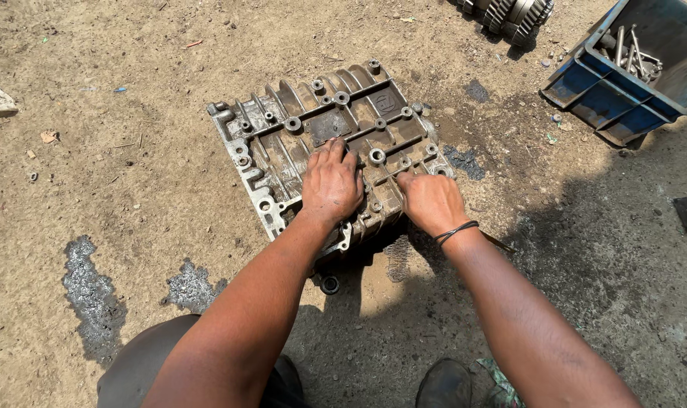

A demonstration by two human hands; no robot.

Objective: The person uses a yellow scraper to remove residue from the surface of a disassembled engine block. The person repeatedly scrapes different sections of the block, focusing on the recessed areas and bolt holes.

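My left hand (332, 183) presses flat and open on the grimy ribbed cast-metal casing (324, 147) lying on the dirt ground; my right hand (432, 202) curls closed at its near edge. Greasy ribs could let my palm slip, and grit could get into the bolt holes.

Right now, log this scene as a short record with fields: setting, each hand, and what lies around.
setting: bare dirt ground with dark oily patches, sunlit
main part: ribbed grey metal casing lying flat, with bolt bosses
left hand: palm down, pressed flat on the casing
right hand: fingers curled at the casing's near right edge; black band on the wrist
upper right: blue bin holding metal rods
top edge: gear cluster, partly cut off
near casing: small dark ring on the ground
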